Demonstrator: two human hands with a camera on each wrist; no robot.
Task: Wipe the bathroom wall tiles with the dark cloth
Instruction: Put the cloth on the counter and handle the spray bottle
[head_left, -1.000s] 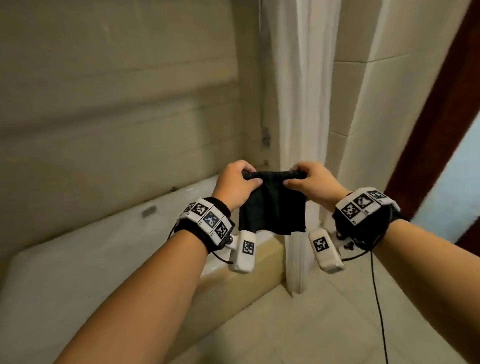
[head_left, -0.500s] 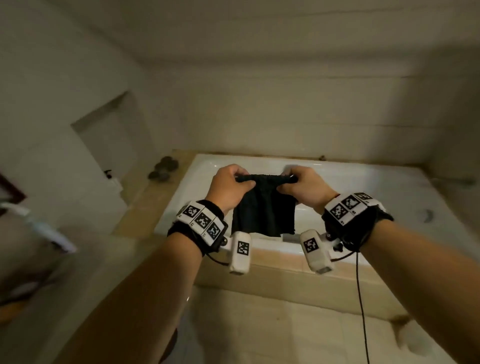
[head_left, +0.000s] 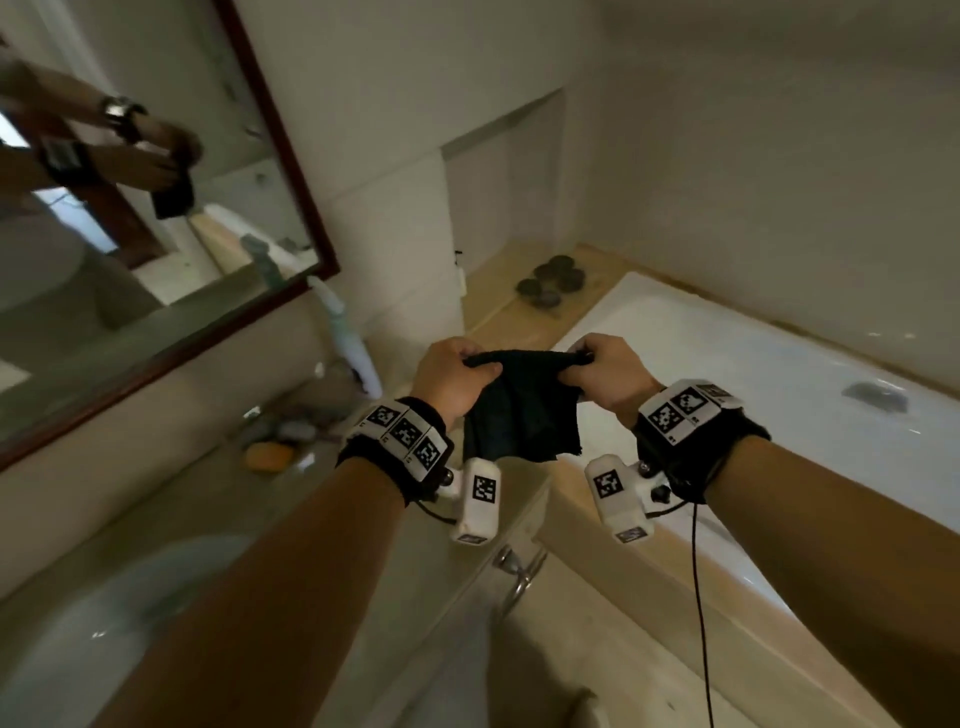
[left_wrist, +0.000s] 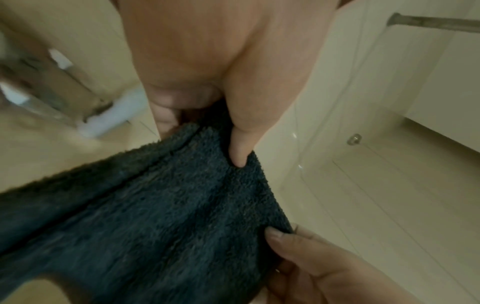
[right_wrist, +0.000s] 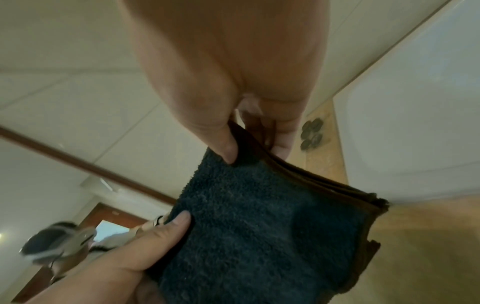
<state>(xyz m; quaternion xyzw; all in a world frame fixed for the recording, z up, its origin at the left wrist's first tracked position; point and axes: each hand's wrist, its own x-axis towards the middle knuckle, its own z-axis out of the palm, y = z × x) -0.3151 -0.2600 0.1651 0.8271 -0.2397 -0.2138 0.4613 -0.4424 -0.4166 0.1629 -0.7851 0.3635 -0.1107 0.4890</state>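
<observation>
Swinging left since earlier, view now taking in mirror (head_left: 156, 218); both hands, left hand (head_left: 452, 376) and right hand (head_left: 610, 371), still pinching the dark cloth (head_left: 519, 410) taut above bathtub (head_left: 753, 364).

**Bare forearms, tagged wrist rigs**

Both forearms are sleeveless. Each wrist wears a black band (head_left: 696, 457) topped with white blocks printed with black square codes. A white camera pod (head_left: 479, 501) bearing one code hangs under each wrist; a thin black cable (head_left: 701, 613) drops toward the lower right of the frame
</observation>
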